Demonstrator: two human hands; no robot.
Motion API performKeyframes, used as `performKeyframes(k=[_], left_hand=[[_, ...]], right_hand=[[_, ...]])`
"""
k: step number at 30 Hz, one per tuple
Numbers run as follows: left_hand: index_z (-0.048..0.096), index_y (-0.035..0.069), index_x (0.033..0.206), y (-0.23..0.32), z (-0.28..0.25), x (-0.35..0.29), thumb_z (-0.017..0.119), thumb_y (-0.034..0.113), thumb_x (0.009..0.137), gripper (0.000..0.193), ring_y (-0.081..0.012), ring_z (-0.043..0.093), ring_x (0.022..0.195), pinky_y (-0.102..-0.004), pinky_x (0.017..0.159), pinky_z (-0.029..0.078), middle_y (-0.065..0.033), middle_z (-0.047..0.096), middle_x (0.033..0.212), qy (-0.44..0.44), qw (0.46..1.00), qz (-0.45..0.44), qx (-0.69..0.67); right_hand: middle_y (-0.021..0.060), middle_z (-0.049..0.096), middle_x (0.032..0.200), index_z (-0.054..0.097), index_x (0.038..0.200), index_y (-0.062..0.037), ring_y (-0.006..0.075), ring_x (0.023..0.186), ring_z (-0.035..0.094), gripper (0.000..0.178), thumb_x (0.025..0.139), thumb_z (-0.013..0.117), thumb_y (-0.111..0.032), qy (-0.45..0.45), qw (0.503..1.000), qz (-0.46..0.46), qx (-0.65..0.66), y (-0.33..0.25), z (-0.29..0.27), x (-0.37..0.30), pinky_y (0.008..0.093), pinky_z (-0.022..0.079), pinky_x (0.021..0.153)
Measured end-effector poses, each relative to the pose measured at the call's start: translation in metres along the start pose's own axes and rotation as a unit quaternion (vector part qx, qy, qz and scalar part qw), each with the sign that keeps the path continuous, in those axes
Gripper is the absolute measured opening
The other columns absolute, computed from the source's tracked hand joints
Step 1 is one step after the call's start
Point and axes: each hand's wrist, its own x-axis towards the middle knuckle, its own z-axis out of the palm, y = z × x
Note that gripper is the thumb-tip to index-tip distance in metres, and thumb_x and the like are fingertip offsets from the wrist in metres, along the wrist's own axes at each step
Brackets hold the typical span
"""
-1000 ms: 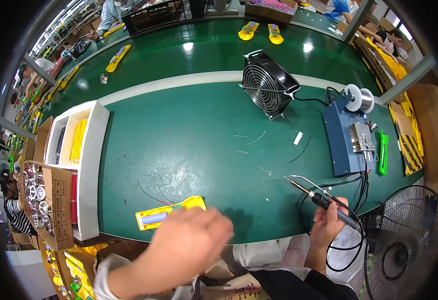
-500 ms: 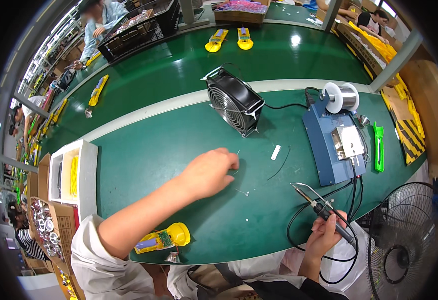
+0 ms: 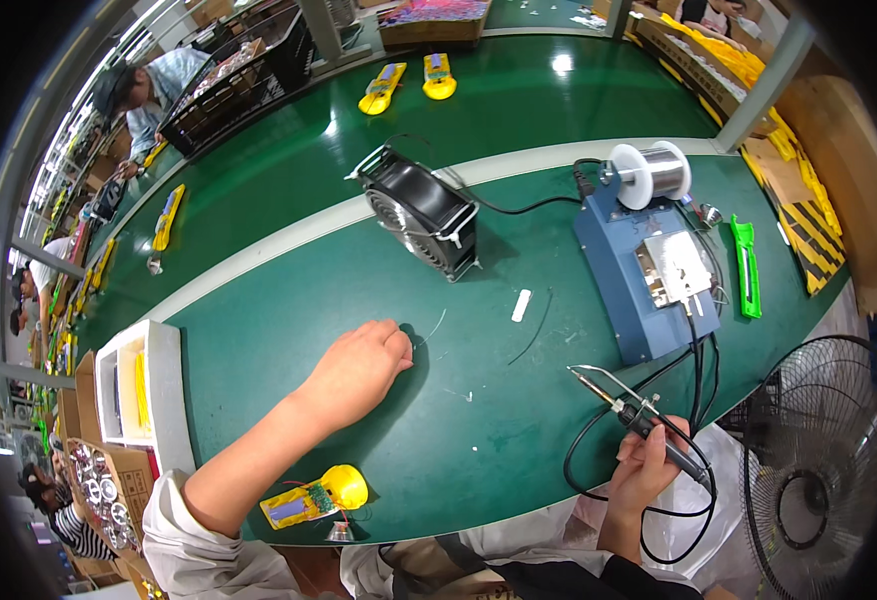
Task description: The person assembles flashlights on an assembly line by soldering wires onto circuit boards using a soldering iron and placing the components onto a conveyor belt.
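My left hand (image 3: pixel 361 372) is over the middle of the green bench, its fingers curled together. A thin pale strand (image 3: pixel 436 328) lies beside its fingertips; whatever they pinch is hidden. In my right hand (image 3: pixel 648 468) is a soldering iron (image 3: pixel 644 421) with a thin metal feed tube, its tip pointing up and left above the bench. Below my left forearm, near the front edge, lies a yellow flashlight body (image 3: pixel 324 494) with an exposed circuit board. A small silver reflector (image 3: pixel 340 531) sits by it, joined by a red wire.
A black fan (image 3: pixel 421 215) stands at the back of the bench. Right of it is a blue soldering station (image 3: pixel 626 270) carrying a solder spool (image 3: pixel 652 174), with a green casing (image 3: pixel 746 267) alongside. A white divided box (image 3: pixel 163 385) sits left; a floor fan (image 3: pixel 808 490) stands lower right.
My left hand has drawn slightly left and nearer, its fingers curling closer together. My right hand keeps the iron at nearly the same place. The whole view has shifted a little.
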Motion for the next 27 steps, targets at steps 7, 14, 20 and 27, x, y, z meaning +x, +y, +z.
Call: performKeyframes(k=[7,14,20,27], left_hand=[[0.05,0.003,0.085,0.02,-0.001,0.019,0.053,0.01,0.078,0.01,-0.0316,0.052,0.078,-0.0388,0.069,0.042,-0.0141,0.054,0.077,0.01,1.0,0.0,0.027],[0.053,0.004,0.084,0.052,-0.009,0.035,0.057,0.009,0.075,0.011,-0.0298,0.055,0.078,-0.0378,0.065,0.045,-0.0121,0.057,0.078,0.004,0.999,0.02,0.044],[0.06,0.005,0.076,0.113,-0.046,0.083,0.059,0.015,0.075,0.011,-0.028,0.056,0.066,-0.0379,0.058,0.045,-0.0104,0.056,0.067,0.067,0.994,0.082,0.038],[0.06,0.003,0.071,0.218,-0.094,0.203,0.054,0.02,0.08,0.02,-0.0293,0.054,0.059,-0.0376,0.053,0.042,-0.0122,0.055,0.063,0.153,0.958,0.231,0.078]], right_hand=[[0.0053,0.046,0.064,0.042,0.087,-0.0015,0.0093,0.043,0.043,0.014,0.084,0.05,-0.012,0.037,0.999,0.012,0.007,-0.011,-0.016,-0.008,0.0189,0.034,0.04],[0.0101,0.047,0.064,0.04,0.086,0.0013,0.0125,0.042,0.043,0.03,0.078,0.055,-0.022,0.089,0.988,-0.128,0.02,-0.027,-0.05,-0.007,0.0212,0.037,0.04],[0.0098,0.046,0.068,0.038,0.091,-0.0008,0.0131,0.044,0.045,0.024,0.079,0.051,-0.017,0.262,0.95,-0.165,0.038,-0.017,-0.072,0.021,0.0224,0.039,0.04],[0.007,0.055,0.072,0.048,0.098,0.0022,0.0104,0.059,0.054,0.018,0.085,0.052,-0.01,0.177,0.973,-0.145,0.003,-0.002,-0.058,0.163,0.0228,0.046,0.057]])
